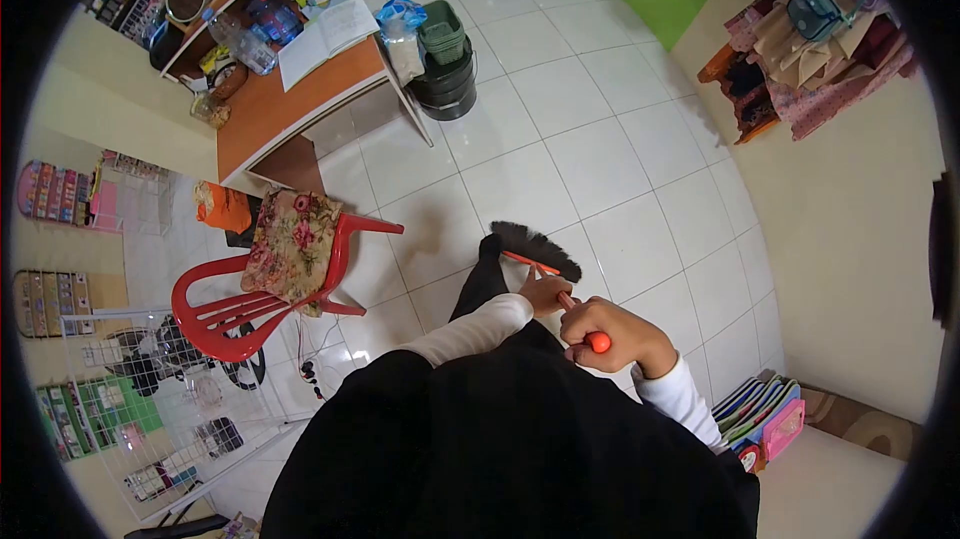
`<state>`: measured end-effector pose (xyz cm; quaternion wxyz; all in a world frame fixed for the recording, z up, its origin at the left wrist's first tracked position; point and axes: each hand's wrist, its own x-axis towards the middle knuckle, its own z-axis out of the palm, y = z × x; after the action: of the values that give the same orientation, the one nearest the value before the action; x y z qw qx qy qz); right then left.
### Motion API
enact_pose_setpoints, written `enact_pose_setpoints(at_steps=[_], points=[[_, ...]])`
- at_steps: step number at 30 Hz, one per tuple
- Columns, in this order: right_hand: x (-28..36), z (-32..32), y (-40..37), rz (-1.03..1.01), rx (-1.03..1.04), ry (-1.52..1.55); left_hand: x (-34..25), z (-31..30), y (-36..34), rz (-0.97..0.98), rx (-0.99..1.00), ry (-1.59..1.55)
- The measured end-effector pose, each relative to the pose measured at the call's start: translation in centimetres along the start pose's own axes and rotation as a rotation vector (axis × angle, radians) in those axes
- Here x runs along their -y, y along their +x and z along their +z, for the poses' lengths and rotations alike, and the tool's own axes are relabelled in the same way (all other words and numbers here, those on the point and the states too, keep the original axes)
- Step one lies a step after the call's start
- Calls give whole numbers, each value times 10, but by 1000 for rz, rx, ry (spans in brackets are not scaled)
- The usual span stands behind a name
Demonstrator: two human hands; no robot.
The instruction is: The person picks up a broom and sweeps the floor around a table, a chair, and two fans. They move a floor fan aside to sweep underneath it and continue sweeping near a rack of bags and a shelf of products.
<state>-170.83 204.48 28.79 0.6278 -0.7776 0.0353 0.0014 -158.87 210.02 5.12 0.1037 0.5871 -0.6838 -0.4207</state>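
Observation:
A broom with dark bristles (537,247) and an orange base stands with its head on the white floor tiles, just ahead of my feet. My left hand (546,293) is wrapped round the broom's handle, lower down and closer to the bristles. Higher up, my right hand (622,335) grips the handle near its top, where the orange end cap (599,342) pokes out beside the thumb. Part of the handle is hidden behind my hands. A dark-clad leg shows beside the broom head.
To the left is a red plastic chair (225,328) with a floral cushion (294,244). Beyond it stands a wooden desk (262,129), with a black bucket (446,89) beside it. A white wire rack (170,419) is at lower left. Clothes (800,69) hang on the right wall.

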Motion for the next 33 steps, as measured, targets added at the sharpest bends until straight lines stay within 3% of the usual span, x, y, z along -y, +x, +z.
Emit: enact_pose_setpoints(at_steps=[7,14,17,21,25,29,33], points=[[11,-27,29,36,-130,-125,2,-25,29,-6,-128,57],[63,-45,80,76,-180,-250,1,-68,38,138,-466,-403],[103,-61,97,77,-231,-176,-8,-124,19,289,-369,-338],[124,-66,131,24,-236,-13,-1,-152,-21,263,-279,-301],[101,-65,165,39,-103,43,48,-146,-50,292,-155,-252],[44,-19,192,200,-321,-18,112,-114,-44,210,50,-91],[38,-19,191,276,-390,-18,113,-115,-24,254,125,-75]])
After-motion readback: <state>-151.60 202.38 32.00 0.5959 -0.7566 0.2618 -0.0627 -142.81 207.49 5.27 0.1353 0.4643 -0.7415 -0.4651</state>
